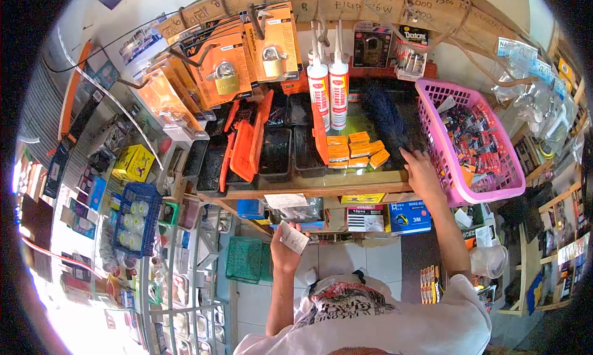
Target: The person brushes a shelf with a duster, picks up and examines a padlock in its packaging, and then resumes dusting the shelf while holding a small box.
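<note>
A small white paper slip is held in my left hand, in front of the counter's edge. My right hand reaches over the counter beside the pink basket, fingers extended and nothing visible in them. Just beyond its fingertips lies a dark blue, fuzzy bundle. Small orange boxes are stacked to the left of this hand. Behind them stand white sealant tubes with nozzles upward. The pink basket holds many small red and black packets.
Black bins with orange lids fill the counter's left part. Packaged padlocks hang from hooks above. A blue crate stands at left, and a green wire basket sits low down. A blue 3M box is under the counter.
</note>
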`<state>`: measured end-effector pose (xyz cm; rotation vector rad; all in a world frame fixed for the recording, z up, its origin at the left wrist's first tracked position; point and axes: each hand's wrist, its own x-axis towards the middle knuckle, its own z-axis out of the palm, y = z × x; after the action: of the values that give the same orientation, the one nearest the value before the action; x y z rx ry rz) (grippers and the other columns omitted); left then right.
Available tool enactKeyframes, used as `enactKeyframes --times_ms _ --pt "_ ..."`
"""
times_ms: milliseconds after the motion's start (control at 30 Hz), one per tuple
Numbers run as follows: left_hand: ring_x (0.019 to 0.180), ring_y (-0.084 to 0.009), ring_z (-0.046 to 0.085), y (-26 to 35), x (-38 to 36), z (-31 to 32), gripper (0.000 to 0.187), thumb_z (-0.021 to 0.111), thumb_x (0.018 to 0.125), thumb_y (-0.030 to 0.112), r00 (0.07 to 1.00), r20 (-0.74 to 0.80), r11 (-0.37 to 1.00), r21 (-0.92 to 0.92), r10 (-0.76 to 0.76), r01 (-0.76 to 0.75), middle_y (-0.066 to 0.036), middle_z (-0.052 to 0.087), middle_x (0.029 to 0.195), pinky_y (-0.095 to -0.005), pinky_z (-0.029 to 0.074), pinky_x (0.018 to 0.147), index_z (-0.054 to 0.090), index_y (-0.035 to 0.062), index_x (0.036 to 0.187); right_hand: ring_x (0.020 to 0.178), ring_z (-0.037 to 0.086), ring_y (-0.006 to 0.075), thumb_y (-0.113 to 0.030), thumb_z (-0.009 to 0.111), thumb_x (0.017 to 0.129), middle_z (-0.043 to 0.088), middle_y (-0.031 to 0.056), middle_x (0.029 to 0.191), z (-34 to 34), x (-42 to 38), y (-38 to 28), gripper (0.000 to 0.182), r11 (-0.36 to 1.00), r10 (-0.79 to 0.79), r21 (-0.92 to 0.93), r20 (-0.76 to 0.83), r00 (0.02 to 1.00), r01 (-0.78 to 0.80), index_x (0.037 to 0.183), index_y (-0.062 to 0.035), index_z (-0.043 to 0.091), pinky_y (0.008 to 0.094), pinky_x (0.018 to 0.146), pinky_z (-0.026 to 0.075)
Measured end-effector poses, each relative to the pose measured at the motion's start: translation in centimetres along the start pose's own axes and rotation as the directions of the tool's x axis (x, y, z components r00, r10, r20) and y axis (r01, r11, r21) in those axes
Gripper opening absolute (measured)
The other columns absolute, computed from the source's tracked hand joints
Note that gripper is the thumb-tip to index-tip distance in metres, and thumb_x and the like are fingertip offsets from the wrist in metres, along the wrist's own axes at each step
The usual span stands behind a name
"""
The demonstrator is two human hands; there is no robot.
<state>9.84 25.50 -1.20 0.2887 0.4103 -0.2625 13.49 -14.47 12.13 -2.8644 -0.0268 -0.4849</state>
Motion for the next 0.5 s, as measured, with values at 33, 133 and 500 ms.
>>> enactKeyframes --times_ms 33,133,500 --pt "0.097 -0.0242 0.061 0.0 -0.3 0.2 0.026 0.054 0.100 0.033 0.999 0.036 1.000 0.029 -0.009 0.008 -0.007 0.064 0.104 -0.0544 0.048 0.096 0.061 0.0099 0.110 0.114 0.053 0.0449 -0.002 0.061 0.088 0.058 0.0263 0.117 0.1 0.2 0.2 0.053 1.000 -0.002 0.000 -0.004 1.000 0.002 0.139 -0.0082 0.051 0.0485 0.097 0.046" --pt "0.093 -0.0267 0.061 -0.2 -0.3 0.3 0.036 0.048 0.100 0.042 0.984 0.168 0.997 0.060 -0.052 0.043 -0.010 0.064 0.101 -0.0558 0.049 0.091 0.061 0.0089 0.108 0.114 0.052 0.0467 -0.006 0.064 0.088 0.055 0.0279 0.120 0.4 0.3 0.5 0.061 1.000 0.015 -0.001 0.001 1.000 -0.015 0.145 -0.0099 0.044 0.0493 0.097 0.046" --pt "0.083 -0.0208 0.053 0.4 -1.2 0.3 0.038 0.045 0.099 0.047 0.940 0.326 0.994 0.073 -0.099 0.079 -0.009 0.058 0.098 -0.0383 0.046 0.074 0.057 0.0125 0.107 0.136 0.037 0.0484 -0.017 0.066 0.092 0.035 0.0310 0.148 -3.9 -3.0 -3.5 0.073 0.987 0.132 0.104 -0.062 0.989 -0.125 0.154 -0.0107 0.029 0.0482 0.109 0.038"
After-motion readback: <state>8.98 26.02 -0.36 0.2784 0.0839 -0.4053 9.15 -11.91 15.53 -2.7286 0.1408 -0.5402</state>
